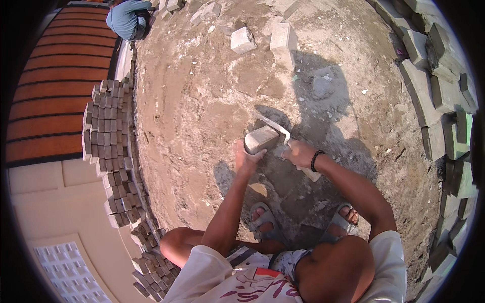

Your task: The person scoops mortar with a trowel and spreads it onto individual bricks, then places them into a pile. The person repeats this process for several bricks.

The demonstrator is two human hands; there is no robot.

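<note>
**Sunlit dirt ground (174,118): grey block (262,140) in L hand (246,158), trowel (273,123) in R hand (299,153)**

Surface dusty, uneven, part in shadow. Nearest: sandals (268,220), set apart. Grey block just ahead of L foot, slightly tilted; can't tell if its underside touches dirt.

Handling (est.): prob. heavy for its size, stiff, rough, so not slippery unless dusty; corners may chip. Best hold: across the long sides, nr middle, fingertips clear of blade & underside.

L hand: curled round block's near end, thumb on R side, fingers on L; gap abt one block wide. R hand: closed round trowel handle, mostly hidden; bracelet (317,160) at wrist. Blade runs along block's far R edge; contact w/ block can't be told.

Further: two loose blocks (243,40) (283,38) ahead, well apart from hands. Block stacks L (107,123) & R (423,96). Beyond, far L: orange slatted gate (65,76), co-worker in blue top (125,21) bent low.
</note>
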